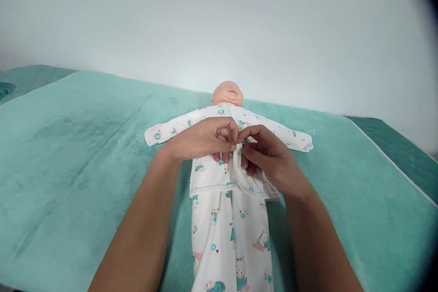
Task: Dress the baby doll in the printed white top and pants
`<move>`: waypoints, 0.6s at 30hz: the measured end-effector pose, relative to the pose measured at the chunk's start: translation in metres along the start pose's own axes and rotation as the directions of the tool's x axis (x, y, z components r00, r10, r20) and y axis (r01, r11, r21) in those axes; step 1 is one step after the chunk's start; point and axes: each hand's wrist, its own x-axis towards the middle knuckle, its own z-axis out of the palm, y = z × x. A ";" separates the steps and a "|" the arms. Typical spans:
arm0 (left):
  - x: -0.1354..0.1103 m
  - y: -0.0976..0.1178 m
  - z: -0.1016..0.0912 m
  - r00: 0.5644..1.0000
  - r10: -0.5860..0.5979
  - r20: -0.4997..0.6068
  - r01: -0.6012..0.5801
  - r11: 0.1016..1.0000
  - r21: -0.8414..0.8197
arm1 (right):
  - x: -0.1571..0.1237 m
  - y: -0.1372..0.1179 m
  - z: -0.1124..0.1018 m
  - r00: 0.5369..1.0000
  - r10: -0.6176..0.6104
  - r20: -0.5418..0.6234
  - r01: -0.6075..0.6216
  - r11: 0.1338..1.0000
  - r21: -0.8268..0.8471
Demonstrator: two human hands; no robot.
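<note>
A baby doll (226, 93) lies on its back with its head at the far end. It wears a white printed baby jacket (208, 180) with both sleeves spread sideways, above matching printed trousers (222, 228). Over the doll's belly, my left hand (212, 137) pinches the jacket's front edge from the left. Opposite it, my right hand (263, 150) pinches the same edge, fingertips almost touching the left ones. Below them the white trim curves down to the hem. The fastening between the fingertips is too small and covered to make out.
A turquoise plush cover (85, 182) lies under the doll. Darker green cloth (404, 150) shows beyond its white edge at the right, and more at the far left. A pale wall (212, 23) rises behind the doll's head.
</note>
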 end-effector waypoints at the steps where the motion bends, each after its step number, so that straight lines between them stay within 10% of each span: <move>1: 0.000 0.000 0.000 1.000 0.002 0.003 -0.002 1.000 -0.003 | 0.000 0.000 0.000 1.000 -0.006 0.003 0.006 1.000 0.002; 18: -0.001 -0.002 0.002 1.000 0.026 -0.006 -0.026 1.000 -0.010 | 0.001 0.001 0.005 0.999 -0.042 0.009 0.042 0.999 -0.012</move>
